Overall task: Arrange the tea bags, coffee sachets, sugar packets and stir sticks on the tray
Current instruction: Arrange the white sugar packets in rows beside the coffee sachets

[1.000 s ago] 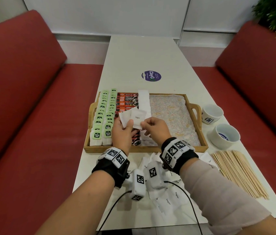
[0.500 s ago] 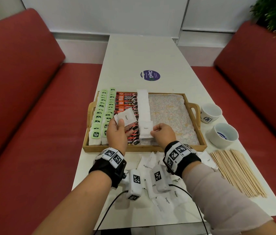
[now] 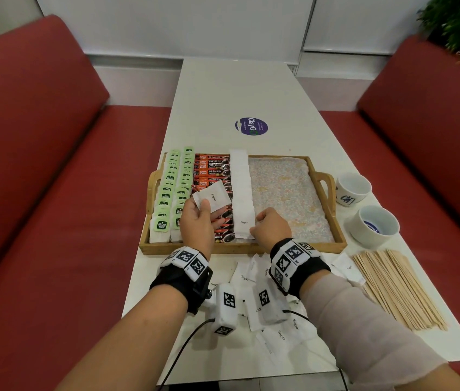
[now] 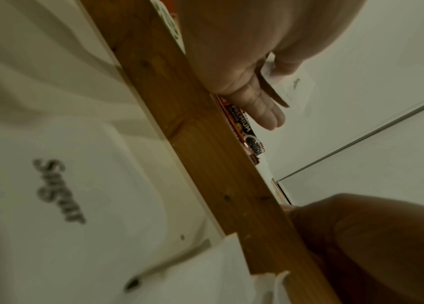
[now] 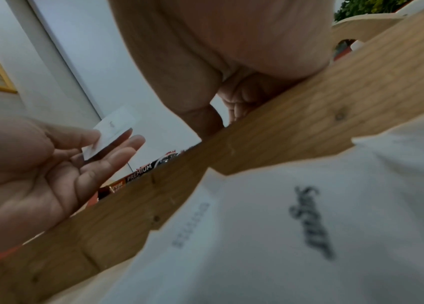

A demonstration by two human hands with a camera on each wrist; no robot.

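A wooden tray holds green tea bags at its left, then red coffee sachets, then a column of white sugar packets. My left hand hovers over the sachets and pinches a few fanned sugar packets between thumb and fingers; they also show as held packets in the left wrist view. My right hand, fingers curled, pinches the right edge of the nearest sugar packet, which lies at the column's near end. Wooden stir sticks lie on the table at the right.
Loose sugar packets are scattered on the white table in front of the tray, under my wrists. Two white cups stand right of the tray. The tray's patterned right half is bare. Red benches flank the table.
My right hand took one sugar packet from the left hand's stack and brought it down to the near end of the column. The left hand barely moved.
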